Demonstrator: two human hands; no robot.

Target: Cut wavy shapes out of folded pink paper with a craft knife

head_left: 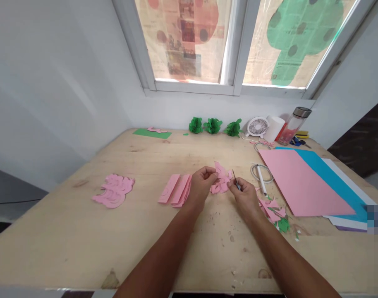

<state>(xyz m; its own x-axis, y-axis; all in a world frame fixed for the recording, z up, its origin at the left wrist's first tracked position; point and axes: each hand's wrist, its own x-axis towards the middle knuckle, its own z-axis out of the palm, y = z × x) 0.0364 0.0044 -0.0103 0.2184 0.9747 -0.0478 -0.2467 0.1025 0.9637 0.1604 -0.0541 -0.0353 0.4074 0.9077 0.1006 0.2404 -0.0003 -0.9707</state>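
Pinched between the thumb and fingers of my left hand (204,183) is a piece of curvy-edged pink paper (220,184). My right hand (245,198), just to its right, is closed around small scissors (235,179); one dark, narrow blade points up and away, and the fingers hide most of the handles. The right fingertips are against the paper's right edge. Folded pink paper strips (169,188) lie left of my left hand, partly covered by it. Farther left rests a pile of cut pink scalloped shapes (114,190).
Pink and green scraps (271,210) lie beside my right forearm, below a white pen (261,181). Large coloured sheets (303,180) overlap at right. Along the wall stand green paper ornaments (212,126), a small fan (257,126) and a glass bottle (294,126). A green strip (142,133) lies at back left.
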